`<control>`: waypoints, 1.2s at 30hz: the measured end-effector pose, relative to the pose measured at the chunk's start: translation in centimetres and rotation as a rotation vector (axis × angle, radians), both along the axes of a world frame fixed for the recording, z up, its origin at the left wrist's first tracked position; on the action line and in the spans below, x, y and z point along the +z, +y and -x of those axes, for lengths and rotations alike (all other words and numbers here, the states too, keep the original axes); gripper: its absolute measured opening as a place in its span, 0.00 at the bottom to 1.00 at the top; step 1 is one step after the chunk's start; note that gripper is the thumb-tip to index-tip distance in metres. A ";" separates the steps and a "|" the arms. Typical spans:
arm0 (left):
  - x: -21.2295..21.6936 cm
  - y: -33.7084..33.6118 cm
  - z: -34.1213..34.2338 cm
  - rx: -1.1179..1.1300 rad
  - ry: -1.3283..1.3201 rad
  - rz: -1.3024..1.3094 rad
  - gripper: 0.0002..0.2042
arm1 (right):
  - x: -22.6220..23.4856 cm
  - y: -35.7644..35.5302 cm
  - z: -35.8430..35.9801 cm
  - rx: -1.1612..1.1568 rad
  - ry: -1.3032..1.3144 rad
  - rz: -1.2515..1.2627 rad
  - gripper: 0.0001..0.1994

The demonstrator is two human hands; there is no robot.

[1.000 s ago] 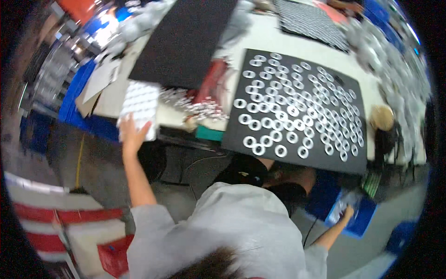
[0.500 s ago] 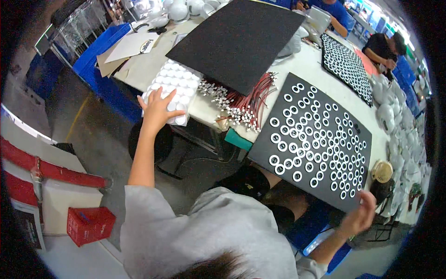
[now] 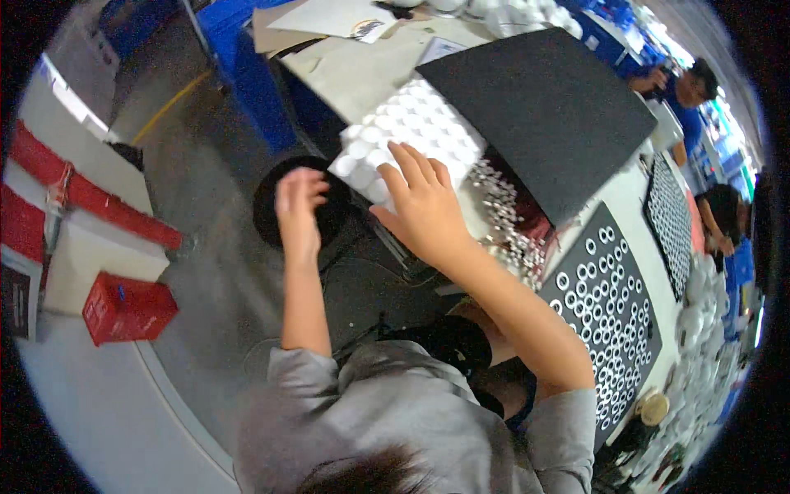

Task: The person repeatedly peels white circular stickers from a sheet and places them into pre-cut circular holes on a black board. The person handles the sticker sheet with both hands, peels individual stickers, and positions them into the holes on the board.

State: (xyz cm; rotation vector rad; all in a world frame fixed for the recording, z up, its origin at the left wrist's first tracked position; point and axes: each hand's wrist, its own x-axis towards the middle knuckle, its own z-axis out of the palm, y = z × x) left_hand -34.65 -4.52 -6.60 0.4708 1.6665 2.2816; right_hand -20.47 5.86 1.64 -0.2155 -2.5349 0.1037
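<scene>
A white moulded tray [image 3: 411, 136] with many round cells hangs over the near edge of the table [image 3: 362, 70]. My right hand [image 3: 424, 206] lies flat on the tray's near corner with its fingers spread. My left hand [image 3: 298, 206] hovers just off the table's edge, beside the tray's lower left corner, fingers loosely curled and holding nothing. A large black foam sheet [image 3: 539, 107] lies partly over the tray's far side.
A black board [image 3: 609, 305] covered with several white rings lies to the right, with a heap of small red-wired parts [image 3: 510, 239] beside it. A round black stool [image 3: 284, 206] stands below. A red box [image 3: 123, 309] sits on the floor. Other people [image 3: 683, 82] work at the far right.
My right hand has come up from low on the right onto the white tray. My left hand has come off the tray and now hangs beside its corner.
</scene>
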 end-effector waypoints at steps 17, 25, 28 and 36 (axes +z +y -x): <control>-2.6 3.7 -1.7 -0.400 -0.253 -0.461 0.19 | -0.9 3.1 4.7 0.137 -0.136 0.446 0.22; -1.8 4.7 -1.5 -0.418 -0.282 -0.603 0.20 | -0.1 3.5 4.8 0.120 -0.182 0.602 0.24; -1.1 5.3 -1.5 -0.433 -0.343 -0.657 0.20 | 0.1 3.9 5.0 0.094 -0.186 0.650 0.22; -1.2 6.0 -1.1 -0.456 -0.304 -0.628 0.19 | 0.6 3.9 5.1 0.045 -0.174 0.634 0.18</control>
